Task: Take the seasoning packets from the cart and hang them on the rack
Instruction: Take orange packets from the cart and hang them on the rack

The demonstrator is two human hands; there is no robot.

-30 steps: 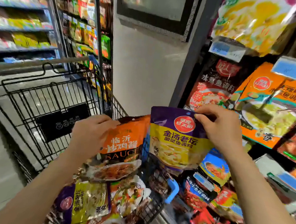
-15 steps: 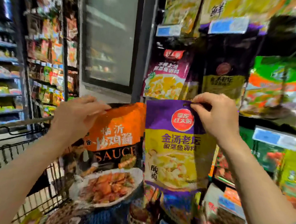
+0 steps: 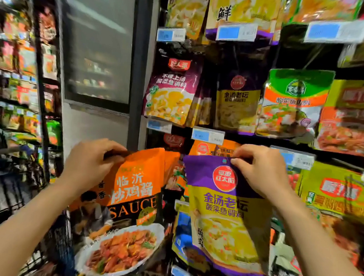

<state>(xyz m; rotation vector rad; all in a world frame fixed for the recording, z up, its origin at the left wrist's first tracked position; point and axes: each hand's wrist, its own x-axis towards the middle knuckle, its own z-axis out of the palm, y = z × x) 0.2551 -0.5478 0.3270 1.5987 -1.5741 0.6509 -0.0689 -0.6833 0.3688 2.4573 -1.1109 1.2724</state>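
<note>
My left hand point(image 3: 88, 163) grips the top edge of an orange sauce packet point(image 3: 133, 199) that hangs upright in front of me. My right hand point(image 3: 258, 171) pinches the top of a purple and yellow seasoning packet point(image 3: 224, 222) by its hang hole. Both packets are held up before the rack point(image 3: 241, 140), just below a row where a matching purple and yellow packet point(image 3: 236, 103) hangs. The black wire cart point(image 3: 7, 194) shows at the lower left, mostly hidden by my left arm.
The rack holds many hung packets: a purple one point(image 3: 173, 87), a green and orange one point(image 3: 295, 102), yellow-green ones point(image 3: 341, 190) at right. Blue price tags point(image 3: 208, 135) line the pegs. A dark pillar point(image 3: 139, 70) and store shelves point(image 3: 19, 72) stand at left.
Both hands have lifted the two packets from over the cart up to the rack. The view has tilted upward, so the cart has dropped toward the lower left.
</note>
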